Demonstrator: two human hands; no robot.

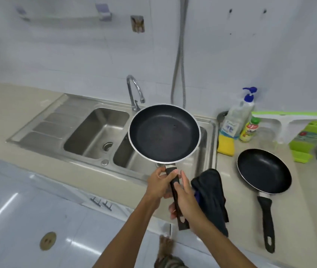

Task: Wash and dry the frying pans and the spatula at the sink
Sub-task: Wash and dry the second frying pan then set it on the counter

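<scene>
A black non-stick frying pan (164,133) with a silver rim is held level above the right basin of the steel sink (95,132). My left hand (159,183) grips its black handle close to the pan. My right hand (185,202) holds the handle lower down and also has a dark cloth (211,194) hanging from it. A second, smaller black frying pan (264,171) lies on the counter to the right, handle toward me. No spatula is visible.
A curved tap (134,91) stands behind the basins, a metal hose (180,55) hangs on the tiled wall. Soap pump bottle (237,117), small green-capped bottle (249,130), yellow sponge (225,146) and green items (306,140) crowd the right counter. A cat (166,254) stands at the cabinet below.
</scene>
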